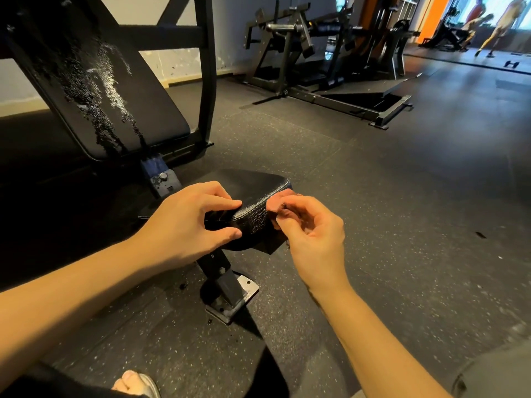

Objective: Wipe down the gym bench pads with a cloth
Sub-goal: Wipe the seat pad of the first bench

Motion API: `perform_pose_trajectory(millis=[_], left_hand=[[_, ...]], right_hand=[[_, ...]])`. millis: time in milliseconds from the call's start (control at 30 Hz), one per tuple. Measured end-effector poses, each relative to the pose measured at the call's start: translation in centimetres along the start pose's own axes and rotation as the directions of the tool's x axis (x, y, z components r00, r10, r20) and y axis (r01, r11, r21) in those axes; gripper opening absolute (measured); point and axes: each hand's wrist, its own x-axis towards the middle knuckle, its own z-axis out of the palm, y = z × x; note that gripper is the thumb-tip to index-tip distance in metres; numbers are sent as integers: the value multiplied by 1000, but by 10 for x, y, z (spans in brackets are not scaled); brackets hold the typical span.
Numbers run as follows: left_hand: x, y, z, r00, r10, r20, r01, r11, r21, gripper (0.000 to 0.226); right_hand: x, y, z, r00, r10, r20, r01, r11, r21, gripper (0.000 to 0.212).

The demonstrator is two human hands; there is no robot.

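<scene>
Our left hand (189, 225) is gripping the near end of the seat (253, 186). Our right hand (313, 234) is pinching a cloth (276, 203) at its right edge; fingers are hiding most of it.

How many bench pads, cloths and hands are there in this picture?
Bench pads: 2 (wet back pad, seat pad)
Cloths: 1 (reddish cloth)
Hands: 2 (left hand gripping the seat pad, right hand pinching the cloth)
Total: 5
</scene>
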Motion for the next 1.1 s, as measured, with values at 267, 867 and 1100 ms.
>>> perform_pose_trajectory(millis=[267,867,1100], left_hand=[[3,-10,-11,991,25,133,-12,996,-93,52],[-8,-20,-13,984,48,172,-16,983,-185,56],[-8,-15,-15,982,22,188,16,981,-195,61]], right_hand=[[-21,-5,5,992,-10,128,0,997,81,27],[17,3,25,991,49,-121,-86,943,-322,10],[-35,-13,48,953,-236,192,303,795,-525,10]])
